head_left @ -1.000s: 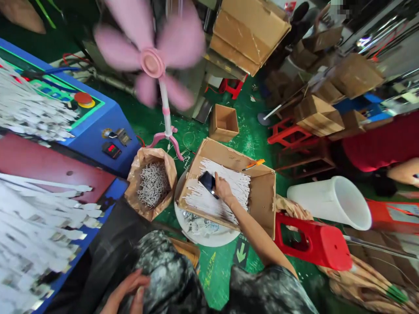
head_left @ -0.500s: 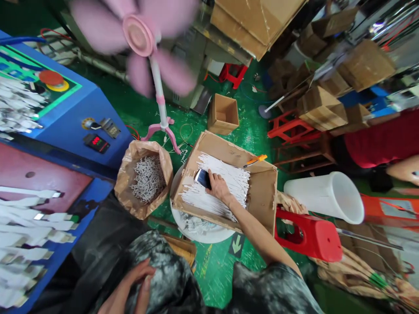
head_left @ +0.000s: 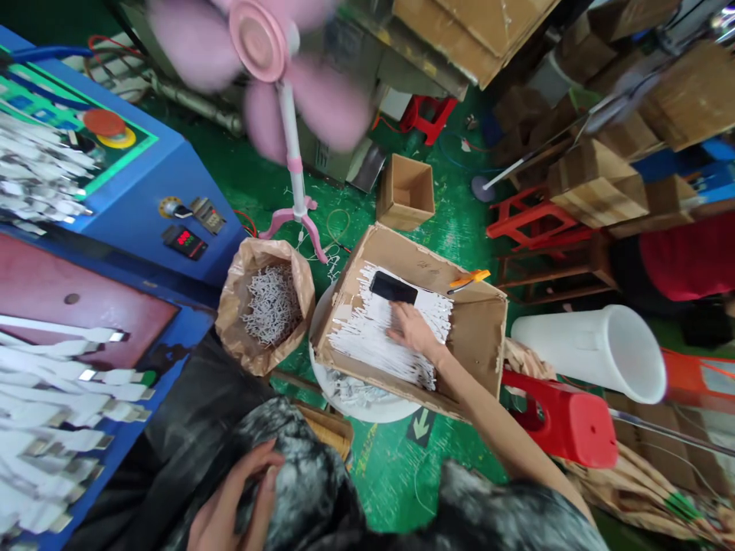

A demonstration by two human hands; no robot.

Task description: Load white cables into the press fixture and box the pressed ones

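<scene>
My right hand (head_left: 416, 334) reaches into a cardboard box (head_left: 491, 337) and rests over a layer of thin white cables (head_left: 367, 333). Its fingers are stretched out, thumb apart, gripping nothing visible. Just beyond the fingertips a black phone (head_left: 393, 288) lies flat on the cables. My left hand (head_left: 238, 493) hovers or rests at my lap, fingers loosely curved and apart, with nothing in it. An orange-handled tool (head_left: 474, 278) sits at the far wall of the box. Beneath the box is a round white tub (head_left: 382, 410) with more pale pieces in it.
A paper sack (head_left: 230, 325) of small grey-white parts stands left of the box. Behind it spins a pink fan (head_left: 258, 38). A blue machine (head_left: 155, 184) with white cables is at far left. On the right are a red stool (head_left: 591, 428) and white bin (head_left: 563, 340).
The phone has left my right hand and now lies flat on the cables. That hand has drawn back slightly toward me. The whole view has shifted a little; my left hand stays at my lap.
</scene>
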